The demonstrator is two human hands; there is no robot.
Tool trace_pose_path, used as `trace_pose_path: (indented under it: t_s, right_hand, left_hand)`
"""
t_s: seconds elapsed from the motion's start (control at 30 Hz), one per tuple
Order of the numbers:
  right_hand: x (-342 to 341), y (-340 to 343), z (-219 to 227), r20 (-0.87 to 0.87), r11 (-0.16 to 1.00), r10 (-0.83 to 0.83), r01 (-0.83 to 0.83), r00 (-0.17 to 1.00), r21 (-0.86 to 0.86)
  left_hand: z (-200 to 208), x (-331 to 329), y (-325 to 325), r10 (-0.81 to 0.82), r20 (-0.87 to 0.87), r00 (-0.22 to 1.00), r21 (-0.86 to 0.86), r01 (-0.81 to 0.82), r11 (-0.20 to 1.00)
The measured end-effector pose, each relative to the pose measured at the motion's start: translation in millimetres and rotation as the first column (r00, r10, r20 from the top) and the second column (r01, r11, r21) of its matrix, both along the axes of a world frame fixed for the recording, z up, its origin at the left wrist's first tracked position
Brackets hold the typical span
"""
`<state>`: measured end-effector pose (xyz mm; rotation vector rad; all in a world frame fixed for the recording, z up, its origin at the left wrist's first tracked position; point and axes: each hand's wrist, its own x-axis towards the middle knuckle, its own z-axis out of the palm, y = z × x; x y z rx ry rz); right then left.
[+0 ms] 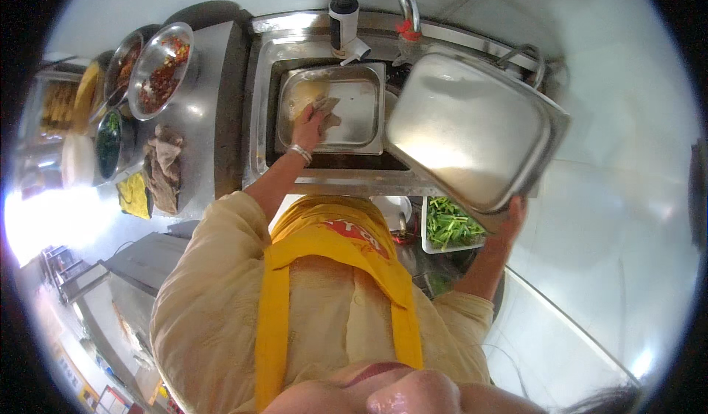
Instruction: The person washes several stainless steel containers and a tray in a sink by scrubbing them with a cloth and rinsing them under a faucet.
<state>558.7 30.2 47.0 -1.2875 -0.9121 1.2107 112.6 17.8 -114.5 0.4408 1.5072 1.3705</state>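
Observation:
My left hand (308, 128) is closed on a crumpled greyish-brown cloth (330, 108), over a shallow rectangular steel tray (359, 142) that sits in the left part of the sink (259, 108). Some yellowish liquid or residue shows in the tray's far left corner. At the right, my right hand (510, 218) grips the near right corner of a large rectangular steel pan (466, 130). That pan is tilted, its broad flat face turned up, and it covers the right part of the sink. The fingers of my right hand are partly hidden by the pan's edge.
A white-and-black tap (344, 30) and a curved chrome faucet (404, 4) stand behind the sink. On the left counter are a steel bowl of chopped red chili (161, 71), a brown rag (164, 167) and a yellow cloth (135, 195). Below the pan, a white tray holds cut greens (451, 223).

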Motion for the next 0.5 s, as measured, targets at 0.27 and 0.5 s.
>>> trace_pose_path:
  t_s: [0.27,0.5]
  right_hand:
    - [-14.4,22.1,77.7,0.687,0.919,0.372,-0.35,0.624,-0.181]
    - [-32.6,46.5,-11.0,0.888,0.833,0.359,-0.527,0.287,-0.166]
  left_hand:
    - [28.9,-13.2,-33.5,0.056,0.118,0.992,-0.101,-0.044,0.994]
    - [3.4,-27.4,-37.1,0.149,-0.052,0.987,-0.05,-0.152,0.987]
